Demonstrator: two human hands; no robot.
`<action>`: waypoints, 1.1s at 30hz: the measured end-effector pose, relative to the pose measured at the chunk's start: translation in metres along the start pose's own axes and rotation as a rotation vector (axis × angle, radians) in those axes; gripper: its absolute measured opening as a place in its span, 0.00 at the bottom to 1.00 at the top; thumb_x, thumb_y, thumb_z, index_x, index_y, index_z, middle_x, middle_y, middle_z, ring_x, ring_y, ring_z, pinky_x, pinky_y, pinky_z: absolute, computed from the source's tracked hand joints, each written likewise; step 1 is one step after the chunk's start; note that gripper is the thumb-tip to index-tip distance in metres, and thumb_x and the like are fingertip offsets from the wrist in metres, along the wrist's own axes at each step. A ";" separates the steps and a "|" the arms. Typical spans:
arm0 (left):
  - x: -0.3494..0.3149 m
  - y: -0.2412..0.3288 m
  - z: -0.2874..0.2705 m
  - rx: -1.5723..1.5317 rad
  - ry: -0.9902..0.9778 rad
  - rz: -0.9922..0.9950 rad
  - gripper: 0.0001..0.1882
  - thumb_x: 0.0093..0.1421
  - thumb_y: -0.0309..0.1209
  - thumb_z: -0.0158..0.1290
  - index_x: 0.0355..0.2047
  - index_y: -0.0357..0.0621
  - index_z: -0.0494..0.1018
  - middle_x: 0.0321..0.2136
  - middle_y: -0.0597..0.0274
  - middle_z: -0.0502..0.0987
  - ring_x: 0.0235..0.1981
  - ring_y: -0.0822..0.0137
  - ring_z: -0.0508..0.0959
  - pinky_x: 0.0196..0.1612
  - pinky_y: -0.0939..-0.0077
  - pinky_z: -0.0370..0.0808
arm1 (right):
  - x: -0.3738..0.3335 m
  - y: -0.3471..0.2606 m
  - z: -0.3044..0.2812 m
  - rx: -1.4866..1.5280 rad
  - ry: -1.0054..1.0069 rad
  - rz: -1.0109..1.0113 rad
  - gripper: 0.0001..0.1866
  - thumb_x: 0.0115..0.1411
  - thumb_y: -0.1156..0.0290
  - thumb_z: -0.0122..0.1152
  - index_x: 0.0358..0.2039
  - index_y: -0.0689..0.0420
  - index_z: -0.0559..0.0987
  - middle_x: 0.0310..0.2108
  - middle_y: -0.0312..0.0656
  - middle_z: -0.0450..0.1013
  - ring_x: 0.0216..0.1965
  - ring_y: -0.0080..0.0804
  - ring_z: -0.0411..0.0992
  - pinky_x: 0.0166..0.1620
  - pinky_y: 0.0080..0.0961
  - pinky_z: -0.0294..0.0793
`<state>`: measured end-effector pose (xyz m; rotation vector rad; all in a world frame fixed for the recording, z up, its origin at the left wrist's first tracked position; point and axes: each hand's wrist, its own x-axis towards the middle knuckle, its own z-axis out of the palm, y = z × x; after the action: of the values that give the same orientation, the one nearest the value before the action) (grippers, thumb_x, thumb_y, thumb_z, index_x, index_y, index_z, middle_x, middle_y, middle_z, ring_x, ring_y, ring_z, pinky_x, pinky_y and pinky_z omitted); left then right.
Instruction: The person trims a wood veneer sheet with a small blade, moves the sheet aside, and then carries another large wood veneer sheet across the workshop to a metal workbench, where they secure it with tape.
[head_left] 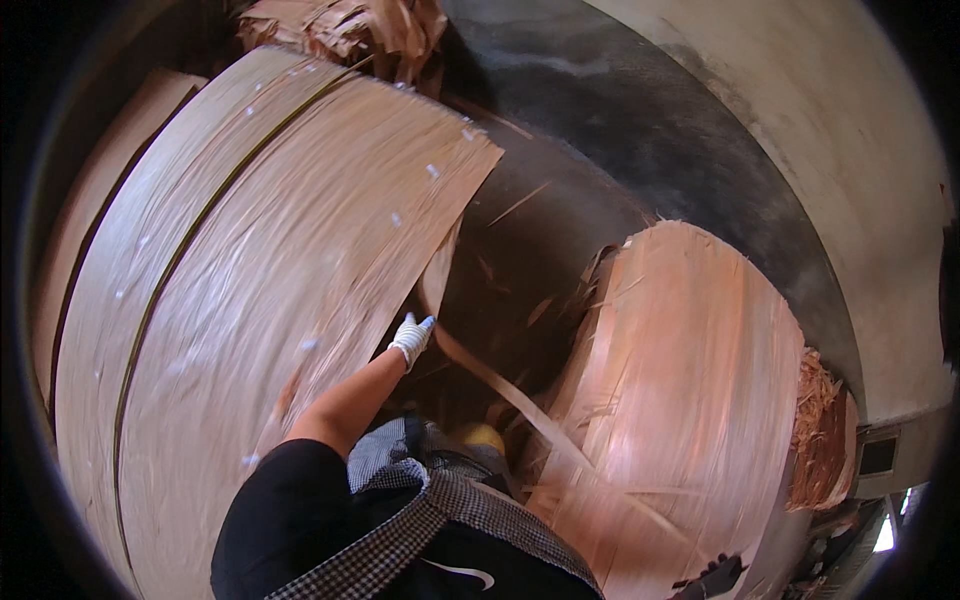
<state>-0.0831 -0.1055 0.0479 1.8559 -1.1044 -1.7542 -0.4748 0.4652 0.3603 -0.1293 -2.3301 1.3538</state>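
My left hand [412,341], in a white glove with blue fingertips, reaches to the right edge of a large bundle of thin wood veneer sheets [270,250]. Its fingers appear closed on a long, narrow veneer strip [520,402], though blur softens the grip. From there the strip slants down to the right across a second veneer stack [690,400]. Close to the strip's lower end, at the bottom edge, is my right hand [715,577] in a dark glove. Its fingers look spread, with nothing plainly in them.
A dark band [190,235] runs round the left bundle. Crumpled veneer scraps [345,35] lie behind it, and rough-ended veneer [820,440] sticks out at the right. Loose slivers lie on the dark floor [520,235] between the stacks. A pale wall [800,130] rises beyond.
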 end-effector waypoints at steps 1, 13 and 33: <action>0.043 -0.008 0.004 -0.188 0.170 -0.004 0.43 0.56 0.43 0.55 0.63 0.38 0.45 0.49 0.46 0.68 0.42 0.61 0.73 0.39 0.69 0.73 | 0.010 0.007 0.017 0.096 -0.031 0.059 0.10 0.58 0.61 0.55 0.36 0.51 0.76 0.24 0.42 0.74 0.12 0.26 0.60 0.09 0.32 0.63; 0.051 0.208 0.336 0.304 -0.930 1.089 0.11 0.59 0.37 0.50 0.32 0.42 0.75 0.25 0.52 0.76 0.26 0.59 0.75 0.31 0.66 0.72 | -0.064 -0.133 0.471 0.171 -1.229 0.228 0.13 0.52 0.74 0.57 0.39 0.59 0.73 0.21 0.32 0.66 0.19 0.19 0.63 0.22 0.18 0.66; 0.435 0.549 0.104 0.718 0.246 0.577 0.15 0.56 0.32 0.47 0.44 0.45 0.73 0.39 0.50 0.77 0.40 0.51 0.76 0.42 0.62 0.73 | 0.158 -0.270 1.046 -0.617 -0.505 -0.579 0.15 0.49 0.71 0.59 0.37 0.64 0.73 0.28 0.52 0.74 0.24 0.46 0.73 0.28 0.38 0.72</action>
<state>-0.3743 -0.7455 0.1319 1.7516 -2.0749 -0.8298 -1.0158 -0.4687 0.1966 0.7232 -2.7999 0.3870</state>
